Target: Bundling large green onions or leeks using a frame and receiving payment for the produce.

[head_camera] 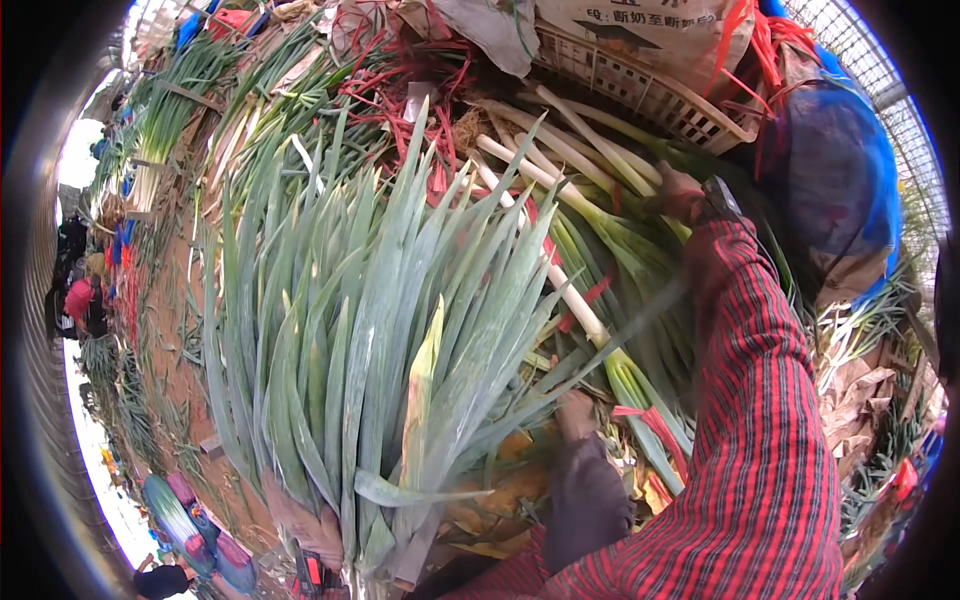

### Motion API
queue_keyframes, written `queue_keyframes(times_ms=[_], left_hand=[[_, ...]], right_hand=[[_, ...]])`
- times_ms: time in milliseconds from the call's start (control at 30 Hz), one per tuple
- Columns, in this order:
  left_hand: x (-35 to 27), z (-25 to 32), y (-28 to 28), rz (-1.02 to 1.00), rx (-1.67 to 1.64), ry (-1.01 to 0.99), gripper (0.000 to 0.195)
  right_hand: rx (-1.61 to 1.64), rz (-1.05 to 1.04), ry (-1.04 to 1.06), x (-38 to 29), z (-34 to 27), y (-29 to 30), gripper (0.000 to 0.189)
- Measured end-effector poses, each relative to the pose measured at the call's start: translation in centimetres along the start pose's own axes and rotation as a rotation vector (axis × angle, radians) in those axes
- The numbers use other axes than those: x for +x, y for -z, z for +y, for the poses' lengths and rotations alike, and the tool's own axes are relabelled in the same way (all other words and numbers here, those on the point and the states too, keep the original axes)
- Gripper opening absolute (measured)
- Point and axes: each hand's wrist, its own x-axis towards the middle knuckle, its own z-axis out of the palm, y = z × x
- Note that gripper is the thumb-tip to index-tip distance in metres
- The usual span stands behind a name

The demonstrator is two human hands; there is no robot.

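A large bunch of Welsh onions point(375, 315) fans its blue-green leaves up across the middle. My left hand point(307, 525) is closed around the lower left side of this bunch; its far fingers are hidden by leaves. At the upper right, my right hand point(673, 193), slightly blurred, grips a white onion stalk point(600, 142), with green showing beyond the fingers. More thick onions point(555, 184) lie under and beside it, roots towards the upper left. One long onion point(577, 304) slants between the bunch and my right arm, near red ties point(656, 431).
A plastic crate point(645, 90) with a printed sack point(637, 30) stands at the top right, beside a blue-covered bundle point(840, 165). Tangled red strips point(442, 82) and loose onions point(292, 97) lie at the top. A dark-covered limb or shoe point(589, 495) is below centre. Other people are at far left.
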Motion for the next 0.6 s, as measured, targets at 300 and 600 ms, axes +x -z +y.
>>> queue_keyframes(times_ms=[300,600], left_hand=[[-0.4,-1.8,-1.7,0.069,0.045,-0.042,0.093],[-0.5,-4.0,-3.5,0.288,0.082,-0.191,0.089]], right_hand=[[0.177,-0.065,0.091,-12.7,9.7,0.9,0.073],[0.738,-0.220,0.308,-41.5,11.6,7.6,0.056]])
